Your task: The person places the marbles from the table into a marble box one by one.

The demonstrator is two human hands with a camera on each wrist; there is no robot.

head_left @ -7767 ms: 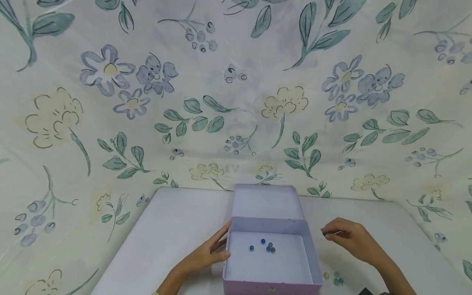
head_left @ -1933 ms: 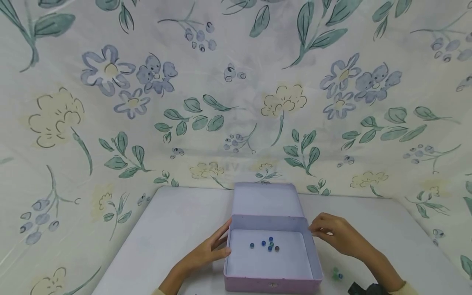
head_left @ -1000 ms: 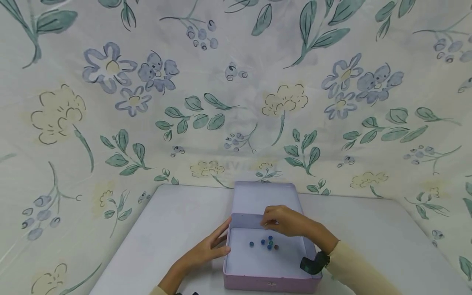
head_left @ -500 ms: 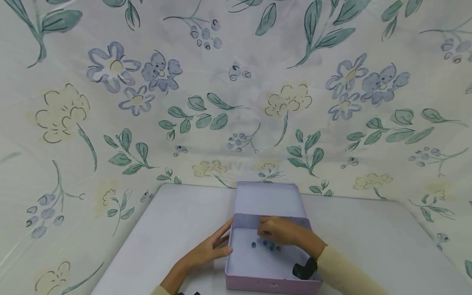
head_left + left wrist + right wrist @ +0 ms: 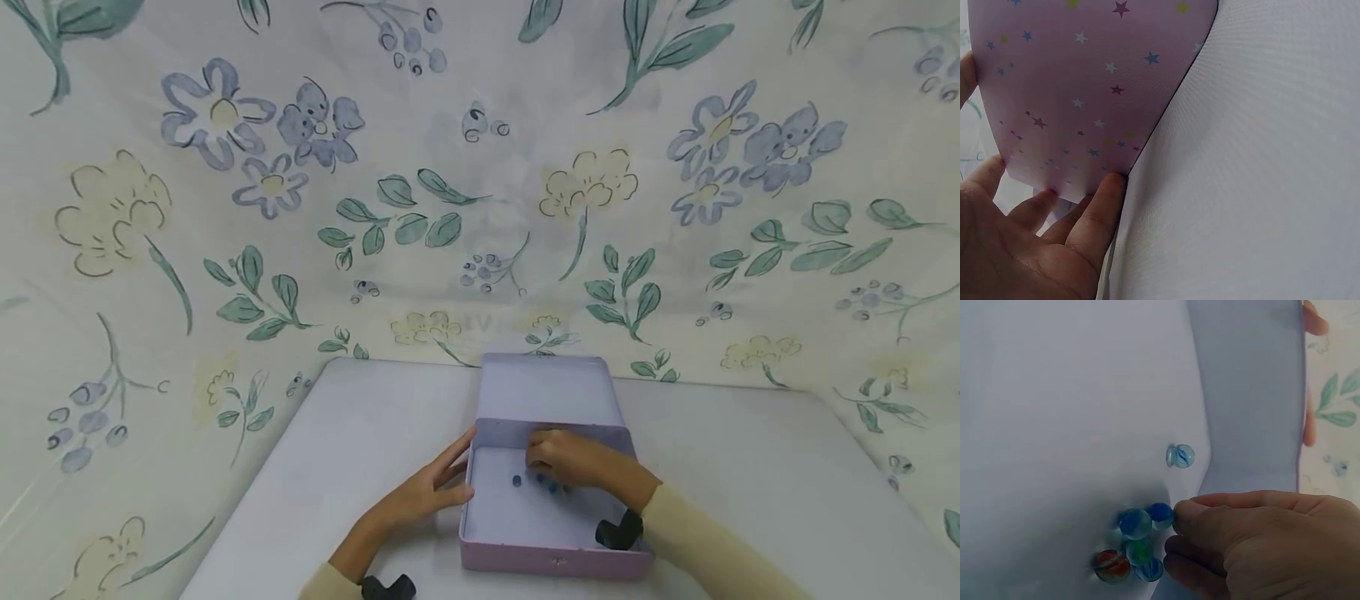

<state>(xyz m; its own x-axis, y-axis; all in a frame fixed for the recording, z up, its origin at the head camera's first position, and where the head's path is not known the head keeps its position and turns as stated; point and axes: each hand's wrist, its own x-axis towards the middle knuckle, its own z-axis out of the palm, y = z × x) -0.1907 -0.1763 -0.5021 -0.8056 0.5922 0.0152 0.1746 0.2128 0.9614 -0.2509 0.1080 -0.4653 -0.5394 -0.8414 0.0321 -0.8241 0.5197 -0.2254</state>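
Note:
The left hand [image 5: 412, 500] holds the left side of an open lilac box [image 5: 558, 560]; its fingers and thumb spread along the wall, and in the left wrist view the hand [image 5: 1041, 231] lies against the star-patterned outside [image 5: 1085, 81]. Inside the box is the right hand [image 5: 566, 458], fingers curled. In the right wrist view this hand [image 5: 1266, 544] pinches a blue marble [image 5: 1161, 515] at its fingertips. Touching or close by are a blue-green marble [image 5: 1135, 524], a green one [image 5: 1139, 551], a red one [image 5: 1112, 565] and another blue one [image 5: 1149, 570].
A clear marble with blue swirls [image 5: 1184, 456] sits apart from the group. The box's lid [image 5: 551, 387] is folded back on the white table [image 5: 382, 408]. Behind hangs a floral sheet [image 5: 450, 150]. Black wrist devices [image 5: 390, 586] are on both arms.
The right hand has come from the table at the right, over the box's side, and down among the marbles. The left hand keeps its hold. One more marble is in the box than at first.

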